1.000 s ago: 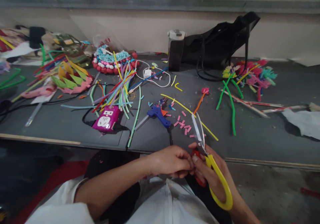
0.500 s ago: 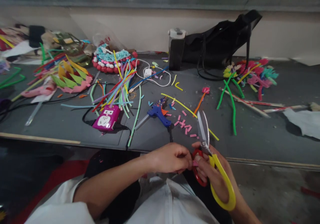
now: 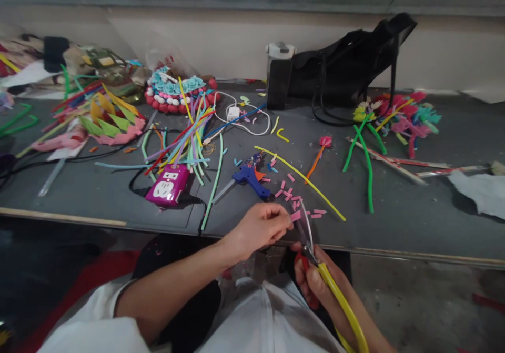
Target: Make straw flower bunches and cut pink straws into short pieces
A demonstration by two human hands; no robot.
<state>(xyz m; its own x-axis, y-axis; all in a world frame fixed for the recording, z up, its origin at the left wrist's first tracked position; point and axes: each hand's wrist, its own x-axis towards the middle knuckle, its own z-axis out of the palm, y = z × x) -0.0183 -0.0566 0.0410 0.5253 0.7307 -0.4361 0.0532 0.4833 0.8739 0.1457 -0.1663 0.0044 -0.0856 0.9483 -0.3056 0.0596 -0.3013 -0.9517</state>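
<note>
My left hand [image 3: 258,227] pinches a small pink piece [image 3: 295,215] at its fingertips, just over the table's front edge. My right hand [image 3: 321,284] grips scissors [image 3: 311,253] with yellow and red handles; the blades point up and left, right beside the pink piece. More short pink cut bits [image 3: 290,192] lie scattered on the dark grey table [image 3: 414,221] just beyond my hands, next to a blue glue gun [image 3: 248,177] and a long yellow strip [image 3: 303,179].
A pink power strip [image 3: 168,184] with black cord lies at centre left beside a fan of coloured strips [image 3: 185,137]. Green stems and bright flowers [image 3: 394,116] sit at right, a black bag [image 3: 351,63] and a small container [image 3: 278,74] at the back.
My left hand has lifted forward with the pink piece. The scissors have tilted left and dropped lower, their blades now beside the piece.
</note>
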